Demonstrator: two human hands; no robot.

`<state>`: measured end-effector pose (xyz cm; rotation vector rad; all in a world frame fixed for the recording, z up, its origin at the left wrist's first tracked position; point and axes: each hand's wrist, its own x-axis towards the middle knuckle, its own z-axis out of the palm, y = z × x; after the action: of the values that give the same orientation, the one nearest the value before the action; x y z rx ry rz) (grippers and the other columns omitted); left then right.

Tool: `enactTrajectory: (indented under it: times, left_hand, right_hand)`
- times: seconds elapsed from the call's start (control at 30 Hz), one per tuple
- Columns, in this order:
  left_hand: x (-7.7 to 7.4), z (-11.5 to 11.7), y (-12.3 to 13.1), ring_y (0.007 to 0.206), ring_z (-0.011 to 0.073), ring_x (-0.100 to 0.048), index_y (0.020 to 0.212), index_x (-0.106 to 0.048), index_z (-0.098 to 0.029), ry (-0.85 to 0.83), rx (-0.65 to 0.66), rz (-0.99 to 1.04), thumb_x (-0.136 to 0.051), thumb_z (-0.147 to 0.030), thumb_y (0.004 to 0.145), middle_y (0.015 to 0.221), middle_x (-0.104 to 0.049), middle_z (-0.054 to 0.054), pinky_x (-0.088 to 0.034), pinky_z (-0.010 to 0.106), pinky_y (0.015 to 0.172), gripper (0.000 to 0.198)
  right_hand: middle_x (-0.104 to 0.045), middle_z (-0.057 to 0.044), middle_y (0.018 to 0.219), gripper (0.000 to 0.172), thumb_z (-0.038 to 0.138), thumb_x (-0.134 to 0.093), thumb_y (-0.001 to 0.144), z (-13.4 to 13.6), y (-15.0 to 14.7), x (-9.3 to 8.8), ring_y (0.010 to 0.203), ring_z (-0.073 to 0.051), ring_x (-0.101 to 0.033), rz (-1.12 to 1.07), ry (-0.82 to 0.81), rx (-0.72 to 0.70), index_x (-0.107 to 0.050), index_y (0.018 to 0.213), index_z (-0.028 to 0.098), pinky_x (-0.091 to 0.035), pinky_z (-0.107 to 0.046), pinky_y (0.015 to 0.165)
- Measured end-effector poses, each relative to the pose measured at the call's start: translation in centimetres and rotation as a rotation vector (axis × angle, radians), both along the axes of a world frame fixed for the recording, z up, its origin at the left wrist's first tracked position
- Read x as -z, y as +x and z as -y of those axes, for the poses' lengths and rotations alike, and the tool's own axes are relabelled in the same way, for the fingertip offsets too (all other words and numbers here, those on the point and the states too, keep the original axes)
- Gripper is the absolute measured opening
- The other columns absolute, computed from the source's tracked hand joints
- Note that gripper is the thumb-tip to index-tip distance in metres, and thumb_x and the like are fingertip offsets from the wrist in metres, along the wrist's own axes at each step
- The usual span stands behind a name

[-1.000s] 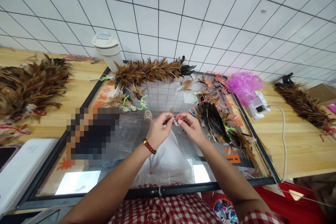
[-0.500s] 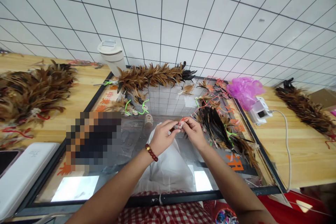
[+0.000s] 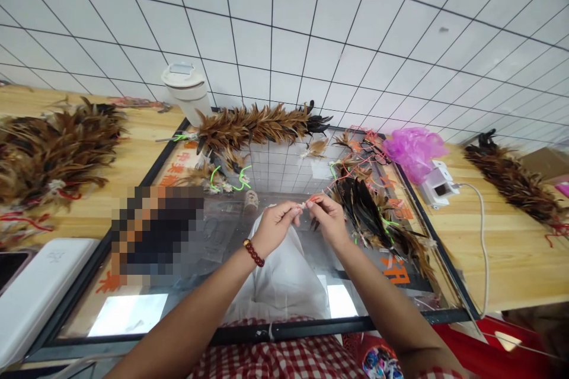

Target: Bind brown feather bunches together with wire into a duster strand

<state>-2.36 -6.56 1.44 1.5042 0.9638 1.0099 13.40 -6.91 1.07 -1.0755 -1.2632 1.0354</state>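
Above the glass sheet [image 3: 213, 284], both hands meet at the fingertips. My left hand [image 3: 278, 224], with a dark red bead bracelet [image 3: 253, 253] at the wrist, pinches one end of a small pale piece [image 3: 303, 206]. On its other side my right hand [image 3: 329, 220] pinches it too, with a bit of red showing at the fingers. What the piece is exactly is too small to tell. Just right of my right hand lies a pile of long dark feathers [image 3: 362, 204] with green ties. Small feather tufts with green strings [image 3: 214, 177] lie to the left.
A brown feather garland [image 3: 253, 125] runs along the back beside a white lidded container [image 3: 189, 92]. More feather bundles [image 3: 57, 148] lie left, another [image 3: 511, 180] far right. A pink plastic bag [image 3: 415, 151], a white charger [image 3: 439, 185] with cable, and a white box-shaped device [image 3: 48, 290] flank the glass.
My hands have drawn slightly apart, so the small pale piece between the fingertips shows more. The camera view has shifted a little; the feathers lie as before.
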Motion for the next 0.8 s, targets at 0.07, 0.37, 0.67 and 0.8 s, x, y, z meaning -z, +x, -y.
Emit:
enactTrajectory:
  times: [0.07,0.37,0.67,0.8]
  left_hand:
    - [0.2,0.1,0.3,0.046,0.0067,-0.04,0.077,-0.062,-0.015,-0.239,0.045,0.17,-0.054,-0.043,0.084,0.055,-0.048,-0.003,-0.033,0.021,0.047,0.03]
    - [-0.9,-0.6,-0.1,0.038,0.0001,-0.023,0.07,-0.056,-0.013,-0.576,-0.004,0.452,-0.072,-0.047,0.065,0.051,-0.039,-0.007,-0.013,0.018,0.04,0.038]
    - [-0.3,-0.5,0.1,0.042,0.0024,-0.028,0.07,-0.062,-0.012,-0.444,-0.142,0.363,-0.071,-0.047,0.067,0.051,-0.04,-0.005,-0.016,0.019,0.041,0.037]
    - [0.0,-0.5,0.1,0.044,0.0037,-0.031,0.073,-0.066,-0.011,-0.386,-0.195,0.301,-0.069,-0.048,0.068,0.05,-0.04,-0.005,-0.02,0.019,0.043,0.037]
  right_hand:
    - [-0.056,0.0,0.074,0.015,0.031,-0.064,0.079,0.0,0.1,0.0,0.06,-0.009,-0.046,-0.034,-0.009,-0.013,-0.062,0.071,0.019,-0.04,-0.023,0.057]
    - [-0.06,0.0,0.081,0.008,0.023,-0.064,0.075,-0.4,0.7,-0.4,0.055,-0.006,-0.042,-0.366,-0.046,0.069,-0.062,0.069,0.019,-0.036,-0.023,0.054]
    - [-0.061,0.002,0.064,0.022,0.03,-0.065,0.072,0.0,1.9,-1.2,0.037,-0.004,-0.032,-0.471,-0.18,-0.302,-0.046,0.068,0.02,-0.024,-0.018,0.038]
    - [-0.047,0.008,0.049,0.024,0.033,-0.067,0.073,0.2,1.8,-1.0,0.034,-0.002,-0.026,-0.411,-0.265,-0.442,-0.046,0.07,0.02,-0.02,-0.017,0.037]
